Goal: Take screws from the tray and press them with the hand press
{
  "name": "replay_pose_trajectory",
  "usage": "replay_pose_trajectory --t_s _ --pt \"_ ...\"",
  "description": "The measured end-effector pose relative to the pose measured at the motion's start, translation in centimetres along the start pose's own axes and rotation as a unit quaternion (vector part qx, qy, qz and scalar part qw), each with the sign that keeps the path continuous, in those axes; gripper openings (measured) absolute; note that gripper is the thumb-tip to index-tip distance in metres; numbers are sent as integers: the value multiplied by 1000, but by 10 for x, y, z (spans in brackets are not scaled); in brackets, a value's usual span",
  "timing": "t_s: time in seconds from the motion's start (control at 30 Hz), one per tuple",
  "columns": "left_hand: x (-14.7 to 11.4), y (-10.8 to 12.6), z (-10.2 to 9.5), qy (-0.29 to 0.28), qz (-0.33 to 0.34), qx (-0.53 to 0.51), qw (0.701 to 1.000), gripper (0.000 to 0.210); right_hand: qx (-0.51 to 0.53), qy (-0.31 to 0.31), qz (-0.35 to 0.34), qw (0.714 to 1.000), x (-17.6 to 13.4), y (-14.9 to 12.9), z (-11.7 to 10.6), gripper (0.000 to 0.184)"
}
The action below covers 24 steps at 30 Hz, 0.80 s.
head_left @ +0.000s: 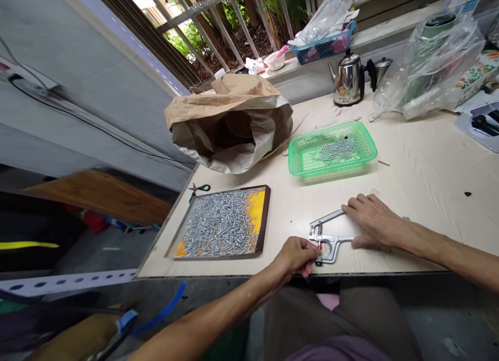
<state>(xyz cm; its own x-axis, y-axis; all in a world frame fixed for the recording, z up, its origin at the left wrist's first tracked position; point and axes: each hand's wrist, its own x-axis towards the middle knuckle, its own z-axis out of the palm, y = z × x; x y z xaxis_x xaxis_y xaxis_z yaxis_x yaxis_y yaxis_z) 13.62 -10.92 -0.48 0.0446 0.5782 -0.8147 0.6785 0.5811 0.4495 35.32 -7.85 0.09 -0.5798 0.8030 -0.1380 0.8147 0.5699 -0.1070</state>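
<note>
My right hand (376,221) is wrapped round the handles of silver metal hand-press pliers (333,246), which lie on the table near its front edge. The pliers have a spring at the head, a red piece in the jaw and a black knob below. At that jaw, my left hand (298,254) has its fingers pinched together; whatever is between them is too small or hidden to make out. To the left, a shallow tray (266,210) with a yellow bottom holds many small silver metal pins (218,223). More such pins (339,150) lie in a green plastic basket (331,170) beyond the pliers.
An open brown paper bag (230,98) stands behind the tray. Green-handled scissors (200,188) lie at the table's left edge. Toward the back are a metal kettle (349,80) and a clear plastic bag (448,65) around a green flask. A blue basket (325,49) sits on the sill.
</note>
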Motion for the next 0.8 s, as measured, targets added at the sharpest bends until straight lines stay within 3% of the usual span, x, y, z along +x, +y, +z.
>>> replay_pose_trajectory --t_s 0.07,0.17,0.23,0.3,0.4,0.47,0.6,0.73,0.8 --pt "-4 -2 1 74 99 95 988 18 4 3 4 1000 -2 -2 3 53" --pt "-4 -1 10 199 325 233 895 13 22 7 16 1000 -5 -6 6 48" --pt "4 4 20 204 428 288 832 30 43 7 24 999 -8 -7 6 48" --pt "16 11 28 183 482 322 794 55 68 -6 20 997 -11 -5 4 55" --pt "33 19 31 161 507 353 770 70 88 -34 28 995 -16 -1 0 74" --pt "37 23 28 154 504 371 764 72 84 -33 40 995 -21 1 -2 73" --pt "34 31 26 161 485 404 759 62 70 14 21 997 -31 0 4 46" --pt "34 35 32 157 496 420 744 23 64 78 -3 995 -36 -4 20 8" --pt "35 35 34 170 496 418 742 15 70 108 -19 992 -36 -5 28 15"
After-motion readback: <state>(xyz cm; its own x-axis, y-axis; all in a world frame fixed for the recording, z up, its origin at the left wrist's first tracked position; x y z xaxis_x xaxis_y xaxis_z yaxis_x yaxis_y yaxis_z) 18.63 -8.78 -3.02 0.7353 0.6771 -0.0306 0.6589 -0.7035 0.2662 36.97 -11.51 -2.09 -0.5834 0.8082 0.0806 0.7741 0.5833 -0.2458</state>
